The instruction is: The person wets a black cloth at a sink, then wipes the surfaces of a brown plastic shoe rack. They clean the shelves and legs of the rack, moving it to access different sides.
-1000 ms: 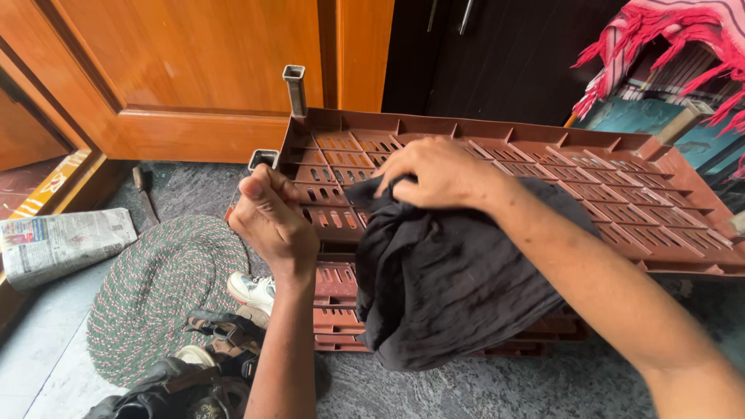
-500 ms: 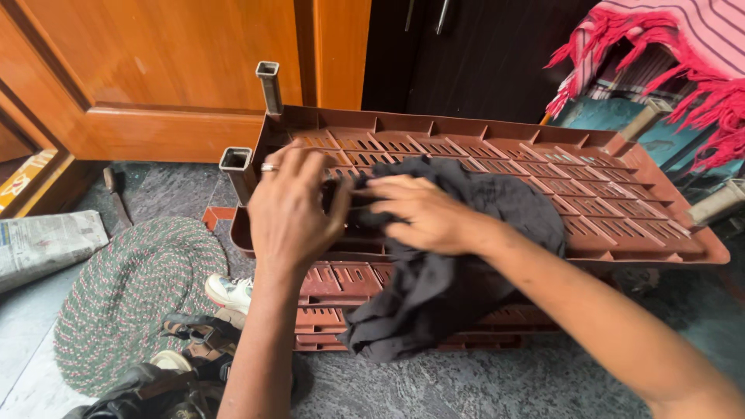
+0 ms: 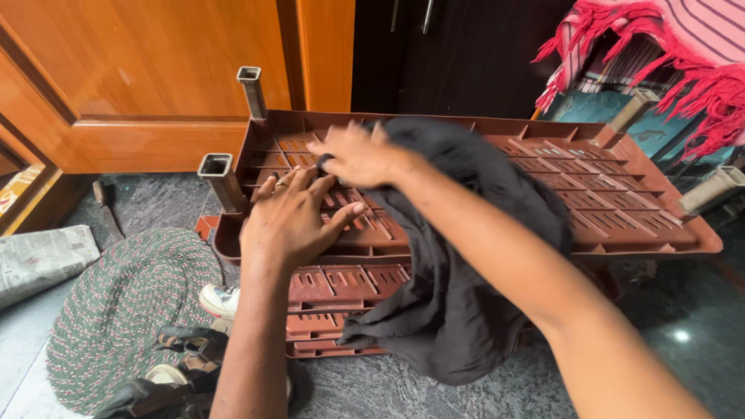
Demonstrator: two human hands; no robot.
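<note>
My left hand (image 3: 299, 221) lies flat and spread wide on the top tier of the brown slatted plastic rack (image 3: 621, 206), fingers fanned across the slots near its left end, holding nothing. My right hand (image 3: 357, 155) is closed on a black cloth (image 3: 458, 310), pressing a bunched part of it down onto the same tier a little further back, just beyond my left fingertips. The one cloth runs under my right forearm, drapes over the front edge of the rack and hangs down in front of the lower tier (image 3: 334, 299).

I count two tiers of the rack in view, the upper one and the one below it. Four square grey tube posts stick out of its corners: two on the left (image 3: 221, 178) (image 3: 252, 89) and two on the right (image 3: 632, 109) (image 3: 710, 190).

On the grey stone floor to my left lies one round braided rug (image 3: 116, 310) in green and dull red, with one folded newspaper (image 3: 43, 260) beside it. One white shoe (image 3: 221, 299) sits at the rug's edge near the lower tier, and dark sandals (image 3: 182, 361) lie just in front of it; how many I cannot tell. Behind stands an orange wooden door (image 3: 155, 70). A red fringed cloth (image 3: 667, 46) hangs at the upper right.
</note>
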